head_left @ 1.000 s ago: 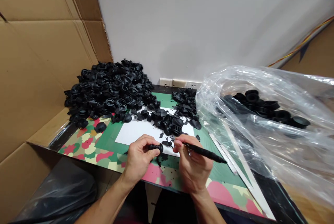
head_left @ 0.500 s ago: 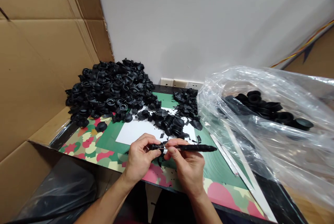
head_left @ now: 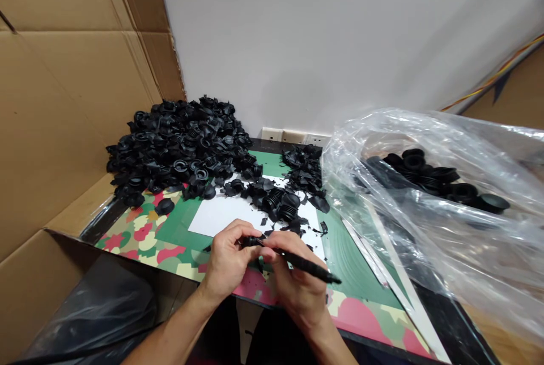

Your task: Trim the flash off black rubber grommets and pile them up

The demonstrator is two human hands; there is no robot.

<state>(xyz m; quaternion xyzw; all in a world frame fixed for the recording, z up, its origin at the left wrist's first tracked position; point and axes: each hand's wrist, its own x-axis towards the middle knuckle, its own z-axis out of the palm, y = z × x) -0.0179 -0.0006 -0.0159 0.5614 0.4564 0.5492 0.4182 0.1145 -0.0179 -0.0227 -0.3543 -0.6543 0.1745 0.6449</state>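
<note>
Between the fingers of my left hand (head_left: 229, 254) is a small black rubber part (head_left: 251, 241), mostly covered by the fingertips. My right hand (head_left: 300, 274) grips a black pen-shaped tool (head_left: 312, 267), its back end slanting down to the right. The tool's thin tip meets the rubber part, where both hands nearly touch; the exact contact is hidden. Beyond the hands, ribbed black rubber parts (head_left: 283, 200) and trimmed scraps lie on a white sheet (head_left: 216, 215).
A large heap of black rubber parts (head_left: 182, 144) stands at the left against a cardboard wall (head_left: 80, 81). Black scraps (head_left: 304, 164) are piled near the wall sockets (head_left: 293, 136). At right, a clear plastic bag (head_left: 425, 229) holds more black parts (head_left: 425, 175). A green mat (head_left: 352, 263) covers the table.
My right hand has shifted slightly left and turned, so the tool's back end has swung downward towards me. The left hand keeps its hold in nearly the same place.
</note>
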